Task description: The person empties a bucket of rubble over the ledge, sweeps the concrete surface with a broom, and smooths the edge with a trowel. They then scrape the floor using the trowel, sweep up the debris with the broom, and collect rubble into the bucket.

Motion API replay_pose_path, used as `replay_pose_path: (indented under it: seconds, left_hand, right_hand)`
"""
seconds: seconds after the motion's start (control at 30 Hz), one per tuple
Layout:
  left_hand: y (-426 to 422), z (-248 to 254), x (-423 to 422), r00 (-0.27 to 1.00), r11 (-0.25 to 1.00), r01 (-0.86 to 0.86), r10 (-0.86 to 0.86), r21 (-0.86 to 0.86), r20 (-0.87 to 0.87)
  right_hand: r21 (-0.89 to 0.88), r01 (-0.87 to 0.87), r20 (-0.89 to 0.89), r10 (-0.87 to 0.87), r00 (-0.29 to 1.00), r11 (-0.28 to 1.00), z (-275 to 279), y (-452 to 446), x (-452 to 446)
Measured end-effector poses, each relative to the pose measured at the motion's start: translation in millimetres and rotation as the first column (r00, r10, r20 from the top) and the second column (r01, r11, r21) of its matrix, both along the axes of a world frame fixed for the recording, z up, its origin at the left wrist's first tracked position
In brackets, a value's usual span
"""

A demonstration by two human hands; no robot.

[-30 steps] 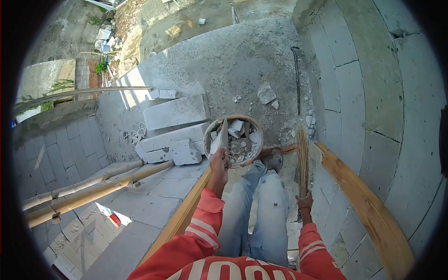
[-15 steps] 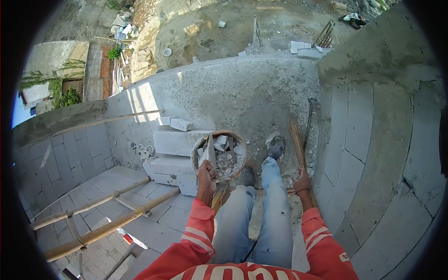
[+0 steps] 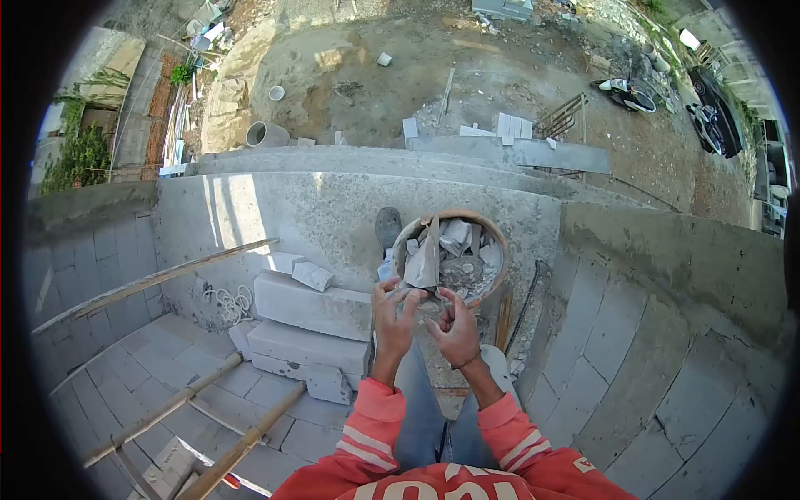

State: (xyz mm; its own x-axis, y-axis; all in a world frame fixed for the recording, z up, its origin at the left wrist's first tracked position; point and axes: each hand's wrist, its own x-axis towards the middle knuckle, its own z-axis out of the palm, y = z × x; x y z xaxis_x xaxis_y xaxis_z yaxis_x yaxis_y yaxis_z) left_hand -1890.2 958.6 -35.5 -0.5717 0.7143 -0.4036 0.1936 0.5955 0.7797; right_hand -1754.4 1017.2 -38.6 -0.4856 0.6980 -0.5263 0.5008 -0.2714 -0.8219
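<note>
A round tub (image 3: pixel 499 287) with a worn brown rim holds broken pale block pieces and grey rubble. A pale, wedge-shaped strip (image 3: pixel 424 260) runs over it from the far rim to the near side. My left hand (image 3: pixel 393 321) is at the strip's near end, its fingers bent round it. Close to its right, my right hand (image 3: pixel 456 330) is curled at the near rim, fingertips pinched on something grey too small to make out. The stick broom (image 3: pixel 504 318) shows partly beyond my right hand, below the tub's right side, apart from my fingers.
Stacked pale blocks (image 3: pixel 308 343) and a coiled rope (image 3: pixel 228 305) lie left. Bamboo poles (image 3: pixel 250 433) cross the lower left. A block wall (image 3: pixel 612 333) stands right. Past the concrete ledge (image 3: pixel 358 175), lower ground holds a bucket (image 3: pixel 276 93) and motorbikes (image 3: pixel 627 95).
My right hand has let go of the broom and come to the tub beside my left hand. The tub has shifted right in view, and the view now reaches farther over the yard.
</note>
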Motion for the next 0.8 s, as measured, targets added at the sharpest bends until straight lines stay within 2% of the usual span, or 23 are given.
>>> replay_pose_path:
  seconds: [0.03, 0.1, 0.13, 0.17, 0.2, 0.23, 0.27, 0.3, 0.33, 0.37, 0.4, 0.43, 0.5, 0.6, 0.63, 0.7, 0.73, 0.8]
  left_hand:
    - [11.9, -14.9, -25.9, 1.0, 1.0, 0.009, -0.009, 0.011, 0.013]
    - [14.2, -60.6, -73.1, 0.979, 0.985, -0.171, 0.17, 0.004, 0.116]
    - [11.8, -83.4, -98.7, 0.897, 0.96, -0.251, 0.278, -0.12, 0.343]
    - [13.1, -100.2, -119.6, 0.889, 0.959, -0.247, 0.282, -0.141, 0.36]
    - [16.9, -114.2, -136.4, 0.669, 0.871, -0.411, 0.489, -0.27, 0.559]
    - [17.5, -128.0, -152.4, 0.368, 0.745, -0.515, 0.639, -0.424, 0.676]
    - [16.3, -148.8, -163.4, 0.405, 0.778, -0.432, 0.619, -0.456, 0.673]
    - [10.4, -175.8, -169.0, 0.404, 0.779, -0.424, 0.62, -0.463, 0.673]
    - [8.5, -196.0, -172.5, 0.226, 0.84, -0.416, 0.467, -0.349, 0.855]
    - [7.1, -215.8, -176.1, 0.019, 0.879, -0.405, 0.284, -0.252, 0.959]
    - [7.7, -218.3, -176.9, -0.095, 0.879, -0.418, 0.208, -0.229, 0.973]
    - [4.4, -218.1, -176.9, -0.137, 0.87, -0.424, 0.212, -0.251, 0.968]
    - [-0.5, -197.8, -183.5, -0.103, 0.819, -0.429, 0.375, -0.382, 0.921]
    - [-1.8, -167.4, -199.8, 0.003, 0.711, -0.441, 0.612, -0.548, 0.791]
    - [1.9, -161.1, -207.4, 0.031, 0.688, -0.455, 0.647, -0.566, 0.762]
    - [18.0, -151.0, -225.3, 0.084, 0.668, -0.496, 0.673, -0.555, 0.735]
    - [32.2, -148.8, -235.4, 0.106, 0.664, -0.521, 0.674, -0.536, 0.731]
    - [71.1, -146.7, -254.4, 0.152, 0.681, -0.566, 0.64, -0.465, 0.753]
  right_hand:
    - [0.028, 0.037, 0.041, -0.038, 0.998, 0.999, -1.9, 19.8, -17.0]
    - [0.095, 0.007, 0.134, -0.02, 0.991, 0.995, -6.4, 47.3, -59.6]
    - [0.149, -0.048, 0.216, 0.015, 0.976, 0.988, -5.4, 59.2, -77.3]
    - [0.133, -0.051, 0.239, 0.018, 0.971, 0.99, -4.0, 68.9, -92.9]
    - [0.072, -0.041, 0.226, 0.024, 0.974, 0.997, -2.5, 78.5, -104.8]
    - [0.022, -0.029, 0.209, 0.023, 0.978, 0.999, 3.5, 85.3, -118.1]
    - [0.017, -0.02, 0.217, 0.016, 0.976, 1.0, 13.9, 90.0, -129.5]
    - [-0.072, -0.029, 0.177, 0.041, 0.983, 0.997, 30.7, 89.6, -137.4]
    - [-0.16, -0.041, 0.134, 0.062, 0.989, 0.986, 49.9, 91.7, -144.7]
    - [-0.225, -0.032, 0.087, 0.052, 0.995, 0.974, 72.9, 100.8, -150.7]
    - [-0.287, -0.022, 0.039, 0.034, 0.999, 0.958, 96.3, 114.8, -155.7]
    - [-0.285, -0.007, 0.045, 0.02, 0.999, 0.959, 116.3, 132.8, -157.4]
    - [-0.369, -0.096, -0.139, 0.047, 0.989, 0.924, 151.0, 165.6, -154.4]
    - [-0.364, -0.078, -0.214, -0.002, 0.977, 0.928, 173.4, 206.5, -158.6]
    - [-0.367, -0.069, -0.22, -0.015, 0.975, 0.928, 172.6, 216.7, -161.8]
    - [-0.347, -0.208, -0.23, 0.132, 0.964, 0.914, 168.3, 235.1, -169.0]
    - [-0.345, -0.209, -0.246, 0.127, 0.961, 0.915, 162.5, 244.1, -174.6]
    - [-0.114, -0.074, -0.256, 0.042, 0.966, 0.991, 142.4, 263.0, -185.3]
